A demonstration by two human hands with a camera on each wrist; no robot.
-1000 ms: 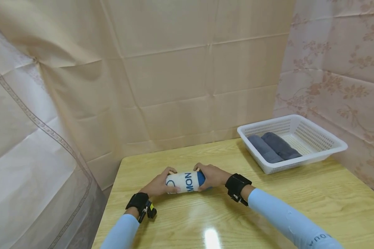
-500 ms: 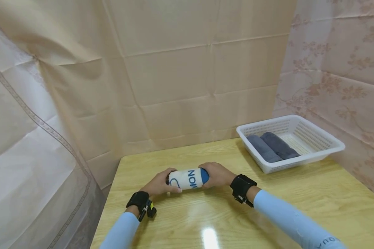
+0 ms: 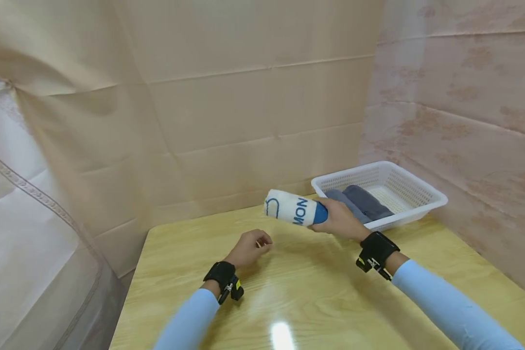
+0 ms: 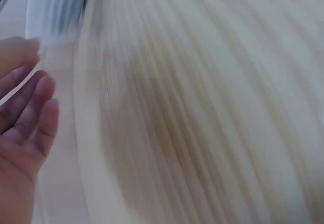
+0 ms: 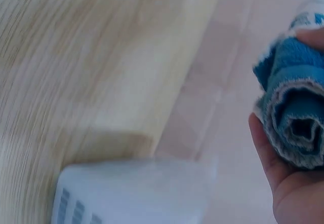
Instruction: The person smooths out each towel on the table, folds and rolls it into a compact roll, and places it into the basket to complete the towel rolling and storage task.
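Observation:
A rolled towel [image 3: 290, 208], white with blue lettering and a blue end, is held up over the table by my right hand [image 3: 339, 219], which grips its blue end. The right wrist view shows the spiral end of the towel roll [image 5: 302, 122] between thumb and fingers. My left hand [image 3: 248, 249] is over the table, lower and to the left of the towel, with fingers loosely curled and nothing in them. In the left wrist view the left hand [image 4: 23, 117] shows at the left edge, its fingers apart from anything.
A white plastic basket [image 3: 413, 206] stands at the back right of the wooden table [image 3: 192, 272]. Two grey towel rolls [image 3: 366, 201] lie side by side in its left part. Beige cloth [image 3: 227, 121] hangs behind the table, and a floral cloth [image 3: 463, 131] hangs at the right.
The left hand has let go of the towel roll. The right hand has lifted it and carried it right, closer to the basket. The head view has turned a little to the right.

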